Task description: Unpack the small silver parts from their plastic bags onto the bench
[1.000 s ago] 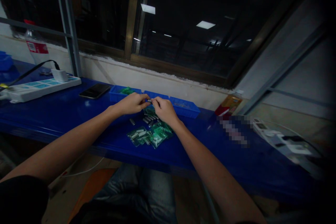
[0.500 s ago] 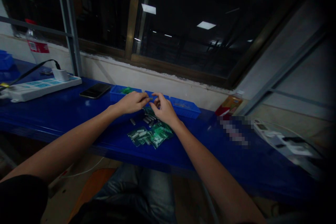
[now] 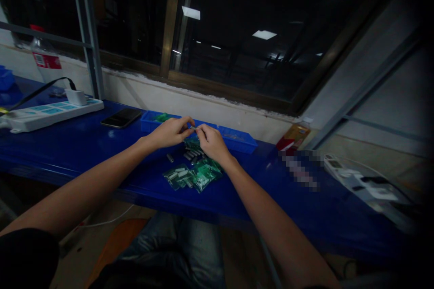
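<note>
My left hand (image 3: pixel 171 132) and my right hand (image 3: pixel 210 141) meet over the blue bench (image 3: pixel 84 144), fingertips pinched together on a small grey metal part (image 3: pixel 193 129) held between them. Just below my hands lies a pile of small green plastic bags (image 3: pixel 193 175) holding little metal cylinders. Several loose metal cylinders (image 3: pixel 190 156) lie beside the pile, and one (image 3: pixel 170 157) sits apart to the left. A row of low blue trays (image 3: pixel 237 139) stands right behind my hands; the left one holds something green.
A dark phone (image 3: pixel 122 118) lies left of the trays. A white power strip (image 3: pixel 50 110) with a plugged adapter sits at far left, another power strip (image 3: pixel 359 180) at far right. A red-and-yellow box (image 3: pixel 292 136) leans by the wall. A dark window runs behind the bench.
My right hand's fingers lifted and spread a little half a second ago, and have now closed back onto the small part against my left fingertips. Both arms stay in place.
</note>
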`<state>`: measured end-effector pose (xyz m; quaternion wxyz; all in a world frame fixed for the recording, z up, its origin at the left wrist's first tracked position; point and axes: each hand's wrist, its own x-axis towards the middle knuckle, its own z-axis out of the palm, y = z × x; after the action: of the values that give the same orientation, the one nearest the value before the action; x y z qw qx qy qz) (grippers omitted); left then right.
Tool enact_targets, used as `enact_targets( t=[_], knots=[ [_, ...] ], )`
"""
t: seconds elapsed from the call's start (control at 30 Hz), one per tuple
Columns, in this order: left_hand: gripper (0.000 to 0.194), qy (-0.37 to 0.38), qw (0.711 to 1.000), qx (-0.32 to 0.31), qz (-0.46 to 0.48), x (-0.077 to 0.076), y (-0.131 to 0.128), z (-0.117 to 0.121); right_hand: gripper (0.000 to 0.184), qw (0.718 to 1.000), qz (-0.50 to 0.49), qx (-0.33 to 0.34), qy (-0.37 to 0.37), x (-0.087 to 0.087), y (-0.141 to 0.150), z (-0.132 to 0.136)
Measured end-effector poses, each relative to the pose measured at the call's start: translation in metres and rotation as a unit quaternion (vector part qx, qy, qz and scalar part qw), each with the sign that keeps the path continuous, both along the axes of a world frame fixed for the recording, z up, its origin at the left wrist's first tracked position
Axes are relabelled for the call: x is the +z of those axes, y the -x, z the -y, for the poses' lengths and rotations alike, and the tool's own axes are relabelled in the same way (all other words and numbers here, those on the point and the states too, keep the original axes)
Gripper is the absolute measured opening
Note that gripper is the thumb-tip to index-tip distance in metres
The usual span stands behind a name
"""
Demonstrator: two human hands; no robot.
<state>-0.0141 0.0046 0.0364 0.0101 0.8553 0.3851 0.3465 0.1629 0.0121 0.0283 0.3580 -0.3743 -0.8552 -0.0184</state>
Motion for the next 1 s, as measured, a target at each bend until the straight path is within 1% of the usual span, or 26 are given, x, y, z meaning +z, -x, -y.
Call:
enact_targets(
  t=[0.13, 0.3, 0.37, 0.5, 0.6, 0.7, 0.8, 0.93, 1.0],
  knots=[
    [0.022, -0.001, 1.000, -0.009, -0.005, -0.0013, -0.0001, -0.0003, 0.032, 1.000, 0.006, -0.005, 0.008, -0.0010, -0.0004, -0.0010],
    [0.026, 0.013, 0.999, 0.031, -0.041, 0.0021, -0.0002, 0.0019, 0.019, 0.999, -0.026, 0.020, 0.013, -0.0041, -0.0002, -0.0006],
    [0.030, 0.019, 0.998, 0.036, -0.053, 0.0033, -0.0005, 0.0022, 0.020, 0.999, -0.028, 0.025, 0.006, -0.0054, 0.0000, -0.0010],
    [0.033, 0.031, 0.998, 0.034, -0.051, 0.0019, -0.0004, 0.0004, 0.013, 0.999, -0.017, 0.027, -0.011, -0.0064, -0.0001, -0.0028],
    [0.026, 0.018, 1.000, 0.011, -0.023, -0.0009, 0.0006, -0.0019, 0.019, 1.000, -0.015, 0.014, -0.016, -0.0053, -0.0008, -0.0035],
    [0.027, -0.002, 1.000, -0.020, 0.004, -0.0024, 0.0018, -0.0035, 0.027, 1.000, -0.013, 0.011, -0.011, -0.0035, -0.0017, -0.0035],
    [0.024, -0.003, 1.000, -0.026, 0.007, -0.0014, 0.0024, -0.0030, 0.032, 1.000, -0.014, 0.013, -0.001, -0.0028, -0.0019, -0.0027],
    [0.024, 0.009, 1.000, -0.001, -0.007, 0.0019, 0.0024, -0.0014, 0.021, 1.000, -0.023, 0.020, 0.005, -0.0036, -0.0011, -0.0008],
    [0.026, 0.020, 1.000, 0.011, -0.021, 0.0035, 0.0037, -0.0016, 0.019, 1.000, -0.017, 0.023, -0.003, -0.0044, -0.0005, -0.0009]
  ],
)
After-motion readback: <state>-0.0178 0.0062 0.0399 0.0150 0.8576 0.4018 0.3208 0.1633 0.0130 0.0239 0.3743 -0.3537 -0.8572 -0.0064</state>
